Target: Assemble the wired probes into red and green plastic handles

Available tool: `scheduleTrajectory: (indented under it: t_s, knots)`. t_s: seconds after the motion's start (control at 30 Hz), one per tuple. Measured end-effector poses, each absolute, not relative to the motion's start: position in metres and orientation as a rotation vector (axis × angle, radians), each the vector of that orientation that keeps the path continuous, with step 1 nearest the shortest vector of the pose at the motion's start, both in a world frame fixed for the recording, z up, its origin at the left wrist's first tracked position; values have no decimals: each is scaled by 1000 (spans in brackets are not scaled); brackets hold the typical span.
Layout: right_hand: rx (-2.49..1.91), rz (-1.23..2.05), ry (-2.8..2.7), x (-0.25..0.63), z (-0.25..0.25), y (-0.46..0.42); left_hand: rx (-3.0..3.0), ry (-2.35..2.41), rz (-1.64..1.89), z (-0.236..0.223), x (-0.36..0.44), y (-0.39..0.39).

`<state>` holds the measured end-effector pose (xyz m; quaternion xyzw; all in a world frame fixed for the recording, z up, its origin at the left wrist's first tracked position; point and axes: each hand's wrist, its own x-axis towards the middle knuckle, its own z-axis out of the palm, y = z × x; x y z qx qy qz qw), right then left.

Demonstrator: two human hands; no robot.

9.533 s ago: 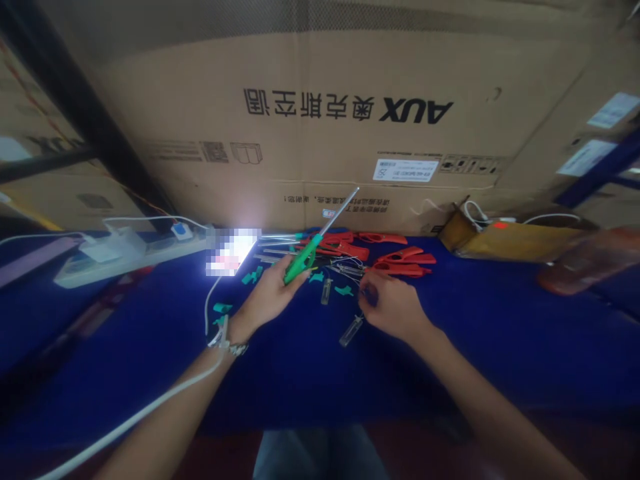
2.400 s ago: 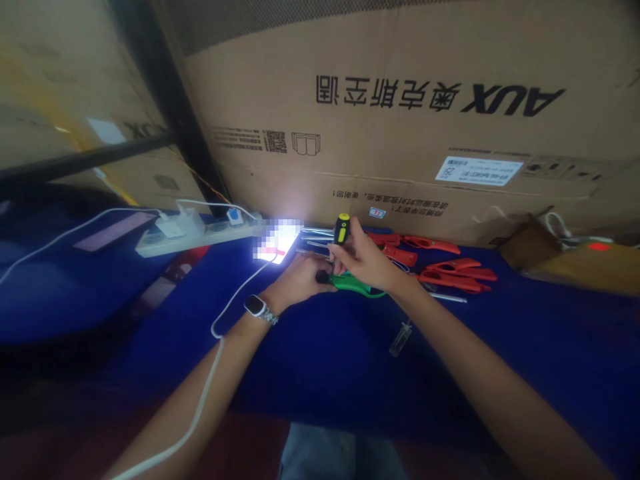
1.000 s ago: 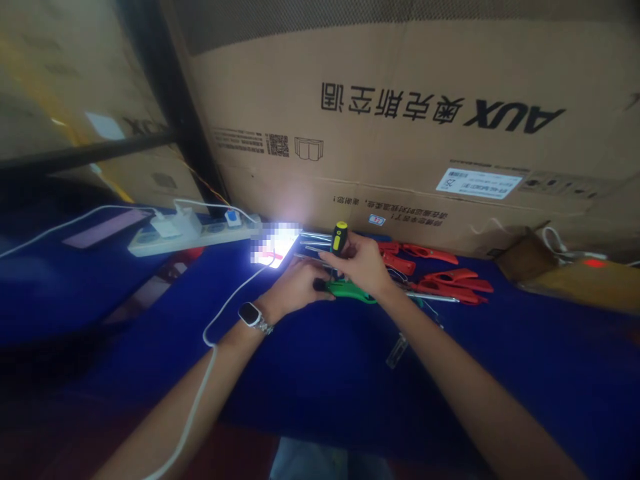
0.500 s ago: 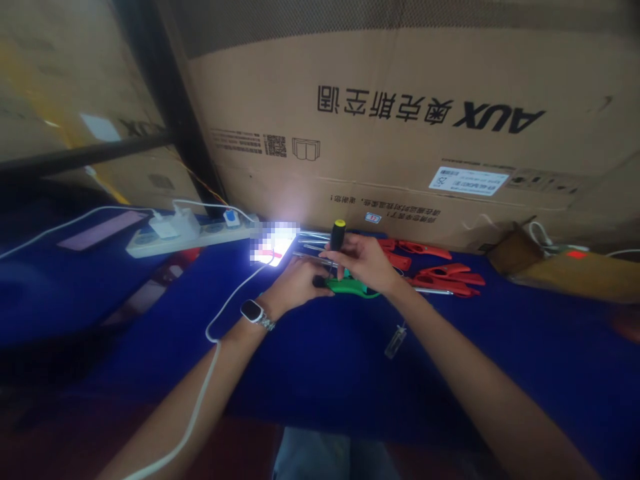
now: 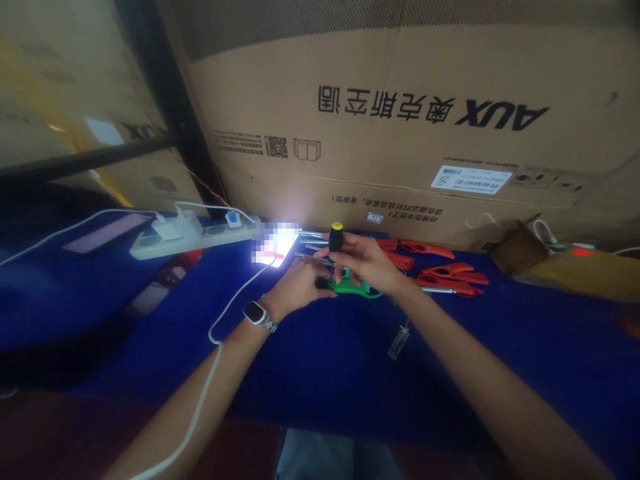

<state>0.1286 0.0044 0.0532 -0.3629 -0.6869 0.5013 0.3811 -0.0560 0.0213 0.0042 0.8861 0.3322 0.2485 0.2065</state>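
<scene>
My right hand (image 5: 367,265) is closed on the black and yellow handle of a screwdriver (image 5: 336,239), held upright. Its shaft points down at a green long-neck lighter (image 5: 350,287), near the lighter's black end. With fingers closed, my left hand (image 5: 303,283) steadies that end against the table; its fingertips are partly hidden. The lighter's far part lies behind my right wrist, where its metal tube (image 5: 439,291) seems to come out. Just below my right forearm lies a small clear fuel tank (image 5: 399,342) with a thin wire or tube attached.
Several red lighter shells (image 5: 450,275) and metal tubes (image 5: 313,237) lie behind my hands. A lit phone (image 5: 280,244) trails a white cable (image 5: 213,347) across my left forearm. At left is a power strip (image 5: 145,244). A large carton (image 5: 400,60) walls off the back.
Earlier, my left hand held the green lighter up and my right hand was among loose parts. Now the lighter lies flat under the screwdriver. Over the last second the screwdriver handle has turned slightly.
</scene>
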Motion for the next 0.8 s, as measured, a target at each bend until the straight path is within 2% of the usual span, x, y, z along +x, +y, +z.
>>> scheduleTrajectory:
  t_s: [0.1,0.27,0.37,0.47,0.67,0.8]
  knots:
    - [-922,1236,-1813,135,54,8,2531,992,659,2,-56,22]
    - [-1058,702,-1641,117,35,21,2556,1012,628,2,-53,19]
    - [-1096,595,-1579,104,25,19,2568,1061,600,6,-51,14]
    - [-1055,685,-1550,103,25,11,2571,1064,624,7,-51,14]
    - [-904,1173,-1571,126,43,4,2542,928,676,2,-56,19]
    - [-881,1156,-1652,128,45,4,2549,948,677,0,-56,22]
